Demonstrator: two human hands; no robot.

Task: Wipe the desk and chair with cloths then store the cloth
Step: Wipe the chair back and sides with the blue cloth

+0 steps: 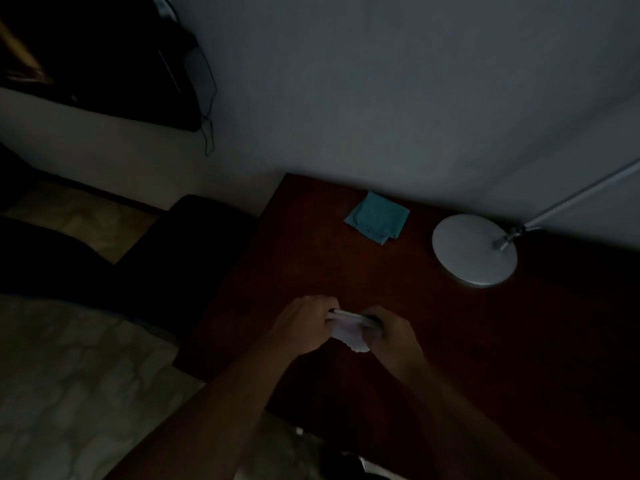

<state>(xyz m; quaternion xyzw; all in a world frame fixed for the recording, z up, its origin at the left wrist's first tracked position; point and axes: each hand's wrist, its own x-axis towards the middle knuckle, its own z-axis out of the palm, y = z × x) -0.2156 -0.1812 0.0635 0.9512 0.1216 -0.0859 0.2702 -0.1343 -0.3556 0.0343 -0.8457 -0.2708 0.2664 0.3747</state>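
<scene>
Two hands: left hand (304, 323) and right hand (391, 336) pinch the small white soft cloth (349, 332) above the dark wooden counter (450, 341).
Handling: light, limp; I judge the folded edges the best hold.

the room is dim. a plain pale wall (381, 81) rises far beyond the grip. up and to its right stands a round white lamp base (474, 250) with a slanting metal pole (581, 195). pale tiled floor (69, 375) spreads left of the grip, a dark cabinet (104, 57) far upper left.

Both hands (304, 327) (391, 336) gripping white cloth (348, 332), teal cloth (377, 217) on desk (467, 341)
</scene>
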